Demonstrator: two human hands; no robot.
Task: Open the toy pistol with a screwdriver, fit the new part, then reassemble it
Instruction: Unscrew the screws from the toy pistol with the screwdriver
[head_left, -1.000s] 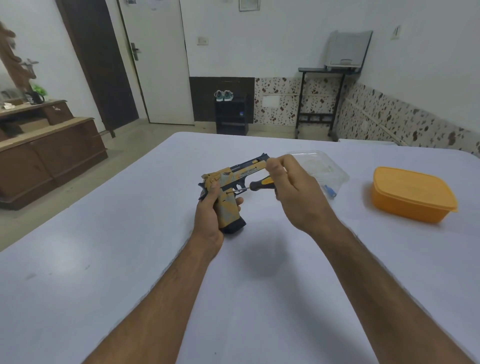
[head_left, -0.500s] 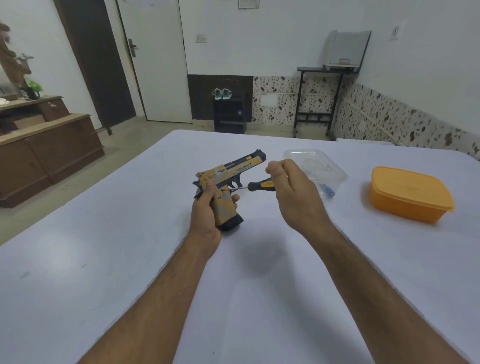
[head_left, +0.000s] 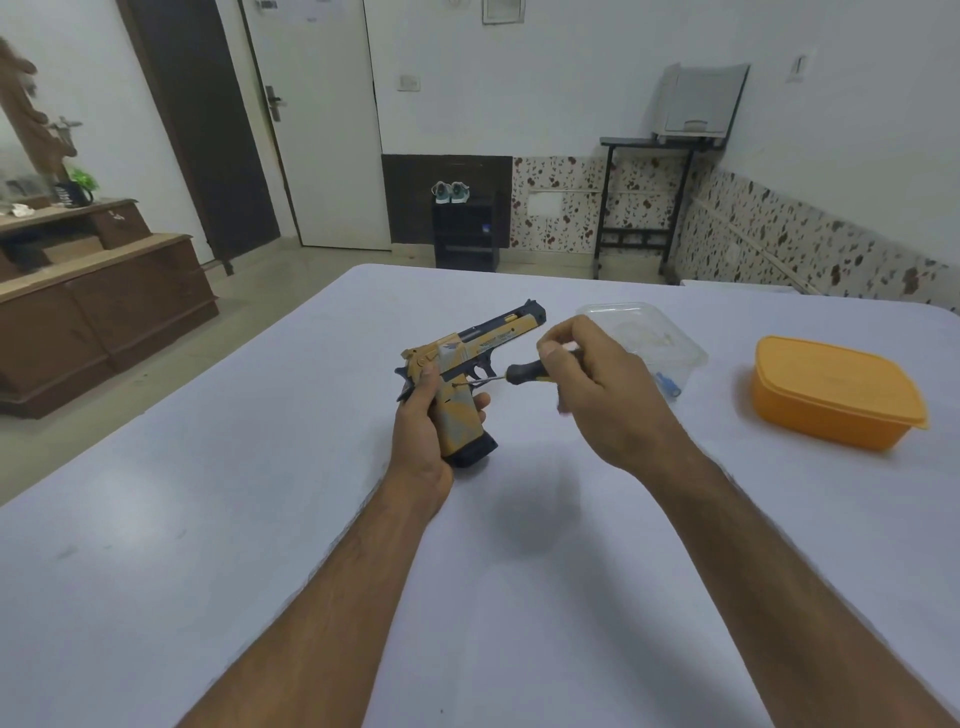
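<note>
Toy pistol (head_left: 470, 358) slide: a dark line of print, too small to read.
Mug (head_left: 72, 194) on sideboard: white lettering, blurred, unreadable.
Elsewhere: no readable text, number or sign.

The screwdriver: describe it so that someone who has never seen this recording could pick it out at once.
Start at the white table, then find the two hands raised over its middle. The left hand grips the toy pistol; the right hand holds the screwdriver, its thin metal tip at the pistol's side. Its black-and-yellow handle sets it apart.
</note>
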